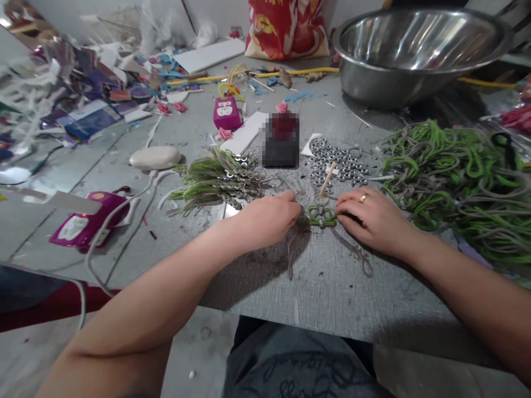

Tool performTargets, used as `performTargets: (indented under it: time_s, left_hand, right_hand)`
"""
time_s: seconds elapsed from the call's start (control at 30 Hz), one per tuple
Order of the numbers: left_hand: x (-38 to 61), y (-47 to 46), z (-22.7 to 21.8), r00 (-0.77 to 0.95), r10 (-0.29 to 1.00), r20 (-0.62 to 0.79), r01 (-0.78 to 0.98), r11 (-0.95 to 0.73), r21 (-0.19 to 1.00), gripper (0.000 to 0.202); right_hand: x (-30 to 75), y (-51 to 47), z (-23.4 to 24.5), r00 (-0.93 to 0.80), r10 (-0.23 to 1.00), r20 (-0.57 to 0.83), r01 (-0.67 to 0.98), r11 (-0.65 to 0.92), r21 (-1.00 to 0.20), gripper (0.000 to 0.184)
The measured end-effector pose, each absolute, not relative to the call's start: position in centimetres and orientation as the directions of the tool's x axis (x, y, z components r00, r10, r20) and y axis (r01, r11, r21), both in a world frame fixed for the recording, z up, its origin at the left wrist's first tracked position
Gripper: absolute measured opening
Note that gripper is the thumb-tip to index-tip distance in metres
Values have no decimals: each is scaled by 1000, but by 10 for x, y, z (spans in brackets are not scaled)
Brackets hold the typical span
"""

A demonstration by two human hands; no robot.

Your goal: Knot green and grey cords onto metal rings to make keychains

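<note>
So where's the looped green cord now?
Head view, right of centre: the looped green cord lies between left hand and right hand, on the table.

You face a grey, finely streaked tabletop [323, 298], with a whitish wall [222, 12] rising behind it. Past its near edge, you see pale floor [199, 354] in dim light.

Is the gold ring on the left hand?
No, the gold ring sits on a finger of the right hand, beside the knotted green cord.
</note>
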State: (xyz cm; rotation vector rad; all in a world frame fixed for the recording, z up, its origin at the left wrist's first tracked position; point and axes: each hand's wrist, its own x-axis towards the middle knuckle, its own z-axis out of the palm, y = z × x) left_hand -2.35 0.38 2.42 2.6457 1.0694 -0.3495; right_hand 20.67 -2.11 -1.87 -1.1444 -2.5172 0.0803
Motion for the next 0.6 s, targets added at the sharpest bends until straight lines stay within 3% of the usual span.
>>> performTargets:
  time_s: [0.4,0.6]
  left_hand:
    - [-29,3,32,678,657,-330,691,-723,-21,17]
    - [-29,4,29,695,657,-293,684,-729,-12,17]
  right_hand:
    - [209,-21,-19,-574,748,333,759,639,-125,14]
    - [205,-24,-17,-553,732,397,742,650,-164,15]
